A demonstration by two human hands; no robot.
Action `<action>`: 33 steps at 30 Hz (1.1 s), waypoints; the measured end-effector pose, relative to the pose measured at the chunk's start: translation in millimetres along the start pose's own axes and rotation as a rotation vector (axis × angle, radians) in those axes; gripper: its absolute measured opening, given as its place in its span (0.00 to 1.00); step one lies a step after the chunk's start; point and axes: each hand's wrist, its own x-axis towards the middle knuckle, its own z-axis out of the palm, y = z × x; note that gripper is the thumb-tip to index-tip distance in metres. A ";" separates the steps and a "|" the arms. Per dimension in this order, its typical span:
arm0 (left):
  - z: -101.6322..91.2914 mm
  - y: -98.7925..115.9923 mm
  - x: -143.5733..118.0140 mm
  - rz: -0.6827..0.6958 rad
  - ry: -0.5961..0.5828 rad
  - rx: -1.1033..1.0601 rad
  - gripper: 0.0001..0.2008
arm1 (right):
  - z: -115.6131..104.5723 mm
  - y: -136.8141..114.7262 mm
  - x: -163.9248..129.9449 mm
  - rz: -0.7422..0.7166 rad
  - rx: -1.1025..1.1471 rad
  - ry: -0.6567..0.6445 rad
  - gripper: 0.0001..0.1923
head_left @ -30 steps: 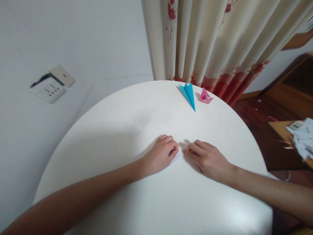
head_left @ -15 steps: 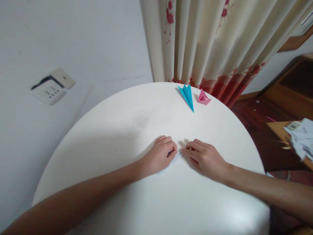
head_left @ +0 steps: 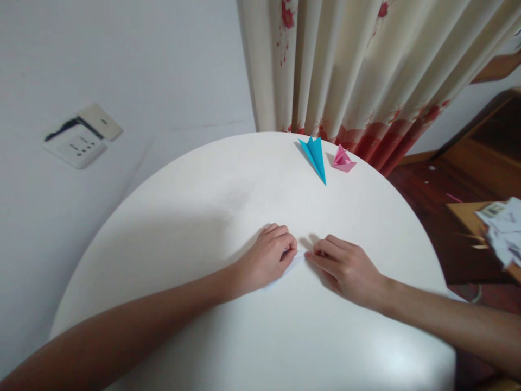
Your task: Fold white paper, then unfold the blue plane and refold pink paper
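My left hand [head_left: 266, 258] and my right hand [head_left: 345, 267] rest on the round white table [head_left: 211, 217], fingertips almost meeting. Between and under them lies a white sheet of paper [head_left: 299, 254], hard to tell from the tabletop; only a small strip of it shows. My left fingers are curled down on it, and my right fingers press flat on it. Most of the paper is hidden by the hands.
A blue folded paper plane [head_left: 315, 156] and a pink folded paper shape [head_left: 342, 161] lie at the far edge of the table. A floral curtain [head_left: 358, 70] hangs behind. A wall socket [head_left: 81, 138] is at left; wooden furniture with papers [head_left: 502, 228] is at right.
Both hands stay on the paper; the fingers shift only slightly. The view has wobbled a little.
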 end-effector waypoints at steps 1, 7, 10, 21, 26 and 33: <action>0.0 0.0 0.0 0.001 0.002 0.001 0.07 | 0.0 -0.5 0.2 0.011 0.018 0.010 0.12; 0.5 -0.4 0.3 0.005 0.010 0.011 0.07 | 1.8 0.3 -0.8 0.028 0.087 0.053 0.13; 0.5 -0.9 0.2 0.012 0.008 0.008 0.07 | 1.8 0.8 -1.4 0.025 0.091 0.069 0.13; 0.4 -4.4 0.5 0.068 0.038 -0.060 0.04 | 0.7 -0.4 -1.3 0.067 0.162 0.045 0.15; 3.2 -8.8 -0.4 0.121 0.083 -0.086 0.05 | 0.3 -0.9 -1.1 0.078 0.175 0.044 0.16; 3.7 -9.6 -3.8 0.205 0.082 -0.003 0.08 | -2.8 -1.9 -0.4 0.086 0.156 0.019 0.16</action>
